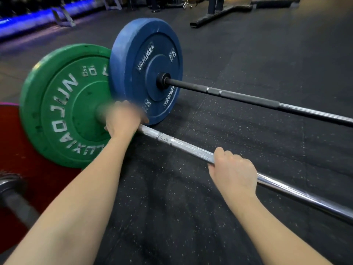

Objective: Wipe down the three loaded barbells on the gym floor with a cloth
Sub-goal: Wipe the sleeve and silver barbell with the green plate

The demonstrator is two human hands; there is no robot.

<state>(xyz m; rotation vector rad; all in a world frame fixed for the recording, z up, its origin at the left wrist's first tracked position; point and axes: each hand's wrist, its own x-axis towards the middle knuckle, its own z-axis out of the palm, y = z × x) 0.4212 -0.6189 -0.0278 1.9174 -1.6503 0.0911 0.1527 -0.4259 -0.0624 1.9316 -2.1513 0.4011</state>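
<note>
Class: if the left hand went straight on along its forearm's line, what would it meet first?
Probably the blue plate, just beyond the silver bar the left hand grips; depth unclear.

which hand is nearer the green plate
Left. The left hand is on the silver bar right at the green plate; the right hand grips the same bar farther along.

Silver barbell (183, 145) flat on the floor, green plate (63, 106) upright at its left end. Just behind it, the black barbell (248, 98) lies alongside, its blue plate (147, 71) upright.
</note>
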